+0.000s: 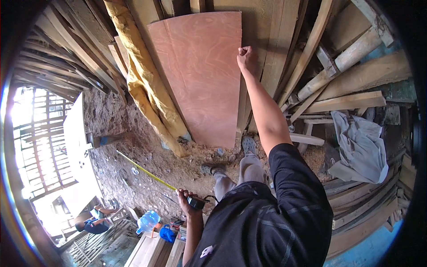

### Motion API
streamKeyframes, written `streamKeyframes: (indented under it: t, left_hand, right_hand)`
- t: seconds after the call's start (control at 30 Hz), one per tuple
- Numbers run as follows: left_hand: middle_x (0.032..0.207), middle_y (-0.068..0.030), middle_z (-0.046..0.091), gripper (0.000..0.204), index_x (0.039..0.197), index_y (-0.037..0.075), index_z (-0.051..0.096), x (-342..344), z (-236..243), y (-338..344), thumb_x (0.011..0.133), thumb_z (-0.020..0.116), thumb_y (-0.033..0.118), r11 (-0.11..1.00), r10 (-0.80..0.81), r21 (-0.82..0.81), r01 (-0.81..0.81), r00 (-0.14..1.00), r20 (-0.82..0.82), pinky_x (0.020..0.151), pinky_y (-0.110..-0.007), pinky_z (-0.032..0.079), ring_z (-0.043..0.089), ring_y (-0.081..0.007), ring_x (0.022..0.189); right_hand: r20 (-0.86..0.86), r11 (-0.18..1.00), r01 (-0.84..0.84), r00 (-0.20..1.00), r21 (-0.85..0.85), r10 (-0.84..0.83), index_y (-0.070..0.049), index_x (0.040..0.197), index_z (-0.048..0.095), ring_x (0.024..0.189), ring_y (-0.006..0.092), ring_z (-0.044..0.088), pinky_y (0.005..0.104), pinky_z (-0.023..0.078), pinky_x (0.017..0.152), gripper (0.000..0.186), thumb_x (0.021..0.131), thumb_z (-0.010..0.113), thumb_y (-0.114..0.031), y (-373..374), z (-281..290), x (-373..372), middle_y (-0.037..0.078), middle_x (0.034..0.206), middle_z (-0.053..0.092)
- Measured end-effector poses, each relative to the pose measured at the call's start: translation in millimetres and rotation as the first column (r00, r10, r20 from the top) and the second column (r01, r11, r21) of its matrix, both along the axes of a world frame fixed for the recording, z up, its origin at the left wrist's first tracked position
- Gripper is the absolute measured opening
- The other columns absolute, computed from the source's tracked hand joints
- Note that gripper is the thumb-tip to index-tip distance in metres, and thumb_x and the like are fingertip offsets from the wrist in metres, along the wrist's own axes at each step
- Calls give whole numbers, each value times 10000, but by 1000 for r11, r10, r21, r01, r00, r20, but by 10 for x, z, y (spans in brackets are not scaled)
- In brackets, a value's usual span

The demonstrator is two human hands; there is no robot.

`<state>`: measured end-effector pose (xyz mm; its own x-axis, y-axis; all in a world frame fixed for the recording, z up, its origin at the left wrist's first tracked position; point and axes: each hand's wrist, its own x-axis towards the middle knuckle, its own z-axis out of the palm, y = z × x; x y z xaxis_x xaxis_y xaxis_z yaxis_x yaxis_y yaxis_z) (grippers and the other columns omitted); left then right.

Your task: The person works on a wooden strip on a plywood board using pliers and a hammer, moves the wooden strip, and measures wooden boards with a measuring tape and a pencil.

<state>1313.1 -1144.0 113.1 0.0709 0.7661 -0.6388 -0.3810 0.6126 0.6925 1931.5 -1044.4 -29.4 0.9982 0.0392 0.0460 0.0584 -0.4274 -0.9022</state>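
Note:
A tape measure (pixel 195 203) with a black case is in my left hand (pixel 186 202), low in the view by my hip. Its yellow blade (pixel 149 173) sticks out toward the upper left, over the ground. A reddish-brown plywood sheet (pixel 195 75) leans against upright boards ahead of me, its top edge slightly curved by the lens. My right arm reaches up to the sheet's right edge. There my right hand (pixel 247 58) is closed, fingers curled at the edge near the top; the far side of the grip is hidden.
A yellow crumpled tarp roll (pixel 133 80) leans left of the sheet. Long timbers (pixel 307 53) and a grey cloth (pixel 360 149) are to the right. At lower left are a clear blue water jug (pixel 148 221), stacked planks (pixel 147 249) and a seated person (pixel 95 222). Debris covers the ground.

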Motion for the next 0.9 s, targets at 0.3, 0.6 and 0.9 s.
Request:
streamKeyframes:
  t: [0.3,0.6,0.9]
  left_hand:
    - [762,33,590,182,1032,172,571,-56,-41,-58,1069,612,345,1000,9,14,-9,1000,11,560,-287,562,650,-119,664]
    - [783,51,581,180,1019,188,578,-132,-64,-90,1067,613,359,999,-13,34,13,1000,-20,589,-292,572,638,-114,687]
    - [754,44,560,189,1013,186,566,33,19,-58,1071,604,362,999,35,-37,-37,999,-39,532,-277,532,607,-110,632]
  right_hand:
    - [83,986,-4,996,-165,18,-68,1056,733,894,351,756,457,592,819,299,992,592,-324,62,146,322,130,930,782]
    - [111,989,-90,991,121,77,-98,976,775,814,290,750,408,564,739,198,890,794,-275,173,377,312,111,875,777]
    - [254,986,81,960,147,-117,-80,910,791,710,213,736,368,567,695,120,866,809,-190,247,432,514,83,778,766]
